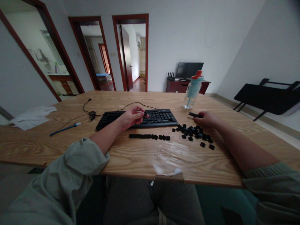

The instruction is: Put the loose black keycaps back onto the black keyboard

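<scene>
A black keyboard lies on the wooden table, with bare-looking dark patches hard to make out from here. Over its middle hovers my left hand, fingers pinched around a small black keycap. To the right of the keyboard, my right hand is closed on a long black bar, apparently a spacebar keycap. A loose pile of black keycaps lies just below that hand. Nearer to me, several keycaps stand in a row, the right-hand ones slightly apart.
A clear bottle with a red lid stands behind my right hand. At left are a blue-handled brush, the coiled keyboard cable and white tissues. Torn clear film covers the table's front edge.
</scene>
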### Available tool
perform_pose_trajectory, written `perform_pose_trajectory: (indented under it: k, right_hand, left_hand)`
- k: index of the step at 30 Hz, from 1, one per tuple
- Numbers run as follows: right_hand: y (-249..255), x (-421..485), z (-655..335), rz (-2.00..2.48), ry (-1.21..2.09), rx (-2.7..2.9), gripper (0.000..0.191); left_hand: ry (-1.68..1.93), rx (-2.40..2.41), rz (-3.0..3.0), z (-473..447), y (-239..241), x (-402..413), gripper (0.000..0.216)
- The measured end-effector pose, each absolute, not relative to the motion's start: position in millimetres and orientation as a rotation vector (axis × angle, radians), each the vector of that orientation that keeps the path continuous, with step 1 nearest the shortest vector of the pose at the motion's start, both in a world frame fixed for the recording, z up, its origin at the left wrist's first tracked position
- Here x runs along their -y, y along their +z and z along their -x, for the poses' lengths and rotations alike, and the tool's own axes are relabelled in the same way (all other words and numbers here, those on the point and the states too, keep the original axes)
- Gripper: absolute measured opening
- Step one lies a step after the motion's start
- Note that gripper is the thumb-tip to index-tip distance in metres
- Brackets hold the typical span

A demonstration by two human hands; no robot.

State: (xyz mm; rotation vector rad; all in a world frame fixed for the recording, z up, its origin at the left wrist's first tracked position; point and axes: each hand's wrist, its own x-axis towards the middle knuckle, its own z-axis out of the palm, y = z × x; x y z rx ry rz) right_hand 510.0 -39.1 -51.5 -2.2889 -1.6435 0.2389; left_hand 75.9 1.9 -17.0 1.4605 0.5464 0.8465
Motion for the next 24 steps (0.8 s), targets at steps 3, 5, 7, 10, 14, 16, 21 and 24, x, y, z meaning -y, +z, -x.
perform_pose_trajectory:
  k: [3,5,7,10,14,16,21,24]
  right_hand:
    - [-52.4,38.2,-510.7,2.294,0.268,1.627,0.032]
    - [-52.1,37.9,-510.6,2.299,0.291,1.621,0.032]
    - [-51.3,38.1,-510.2,2.294,0.304,1.624,0.033]
    - [-50.6,38.4,-510.4,2.288,0.269,1.643,0.033]
    - [-52.0,37.2,-512.5,2.292,0.237,1.670,0.032]
    - [-52.9,36.6,-513.3,2.297,0.257,1.664,0.032]
    - [-53.3,36.8,-512.6,2.296,0.248,1.656,0.032]
    - [-53.5,36.6,-512.5,2.296,0.232,1.660,0.033]
  left_hand:
    - [0.884,-0.551,-1.482,-76.4,-17.8,-3.8,0.043]
    - [0.915,-0.574,-1.490,-77.0,-17.8,-4.9,0.041]
    - [0.939,-0.614,-1.486,-77.5,-16.9,-5.3,0.039]
    - [0.976,-0.652,-1.483,-77.8,-15.4,-5.2,0.039]
    - [1.006,-0.682,-1.547,-77.8,-16.3,-6.3,0.038]
    - [1.005,-0.711,-1.584,-78.1,-17.3,-6.7,0.038]
    - [0.998,-0.771,-1.665,-79.1,-16.2,-4.9,0.040]
    - [0.982,-0.778,-1.691,-78.9,-14.2,-4.2,0.038]
